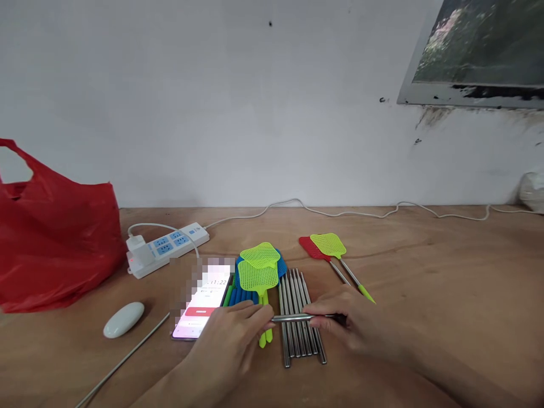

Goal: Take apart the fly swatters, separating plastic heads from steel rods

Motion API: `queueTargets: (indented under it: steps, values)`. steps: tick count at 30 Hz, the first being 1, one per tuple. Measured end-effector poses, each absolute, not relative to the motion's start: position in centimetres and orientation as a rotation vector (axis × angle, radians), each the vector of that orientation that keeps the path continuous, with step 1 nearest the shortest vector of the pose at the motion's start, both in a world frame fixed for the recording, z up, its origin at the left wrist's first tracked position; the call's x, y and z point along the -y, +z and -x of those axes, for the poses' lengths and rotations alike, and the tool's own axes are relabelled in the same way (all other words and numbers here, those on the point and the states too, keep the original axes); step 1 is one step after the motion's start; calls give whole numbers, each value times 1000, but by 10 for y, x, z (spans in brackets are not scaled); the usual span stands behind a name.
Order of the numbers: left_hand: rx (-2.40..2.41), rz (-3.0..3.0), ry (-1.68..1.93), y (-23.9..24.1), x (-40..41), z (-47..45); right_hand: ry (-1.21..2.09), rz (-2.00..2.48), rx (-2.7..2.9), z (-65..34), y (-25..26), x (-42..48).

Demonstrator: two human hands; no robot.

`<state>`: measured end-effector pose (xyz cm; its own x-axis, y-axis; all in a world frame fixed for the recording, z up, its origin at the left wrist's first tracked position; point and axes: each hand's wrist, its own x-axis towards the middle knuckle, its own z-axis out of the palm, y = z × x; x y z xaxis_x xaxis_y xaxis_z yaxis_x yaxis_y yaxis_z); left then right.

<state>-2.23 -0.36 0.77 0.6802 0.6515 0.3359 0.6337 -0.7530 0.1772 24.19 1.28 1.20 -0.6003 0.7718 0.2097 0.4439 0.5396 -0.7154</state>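
A shiny metal rod (293, 318) lies crosswise between my hands, held level above the table. My left hand (238, 331) is closed on its left end, and my right hand (346, 317) pinches it at the right, where a dark end shows past my fingers. Beneath the rod, several more metal rods (301, 340) lie side by side. Just left of them are yellow-green fly swatter heads (257, 276) with blue heads (280, 266) under them. Blue handles (243, 296) and green handles (228, 295) are partly hidden by my left hand.
Behind my right hand lie two swatters with metal shafts, one with a red head (312, 247), one yellow-green (329, 245). At left are a lit phone (204, 309), power strip (170, 246), white mouse (124, 320) and red plastic bag (59, 243). A cable (340, 214) runs along the wall.
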Motion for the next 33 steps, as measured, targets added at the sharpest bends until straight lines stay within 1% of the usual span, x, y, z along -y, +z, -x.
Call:
queueTargets:
  steps: [3, 9, 15, 21, 24, 30, 33]
  values:
    - [-1077, -2732, 644, 8, 9, 27, 684, 996, 2416, -249, 15, -6]
    - [-1041, -2747, 586, 8, 13, 19, 419, 1123, 2587, -238, 24, 10]
    - [-1011, -2803, 546, 0, 12, 15, 233, 1069, 2709, -223, 13, 15]
    - [-1032, -2698, 639, -5, 14, 15, 163, 991, 2689, -228, 11, 17]
    - [-1018, -2669, 648, -6, 14, 15, 133, 1034, 2683, -229, 11, 19]
    - [-1012, -2729, 557, -7, 16, 9, -72, 1048, 2768, -222, 3, 24]
    - [-1004, -2720, 579, -6, 19, 10, -64, 1004, 2785, -224, 3, 21]
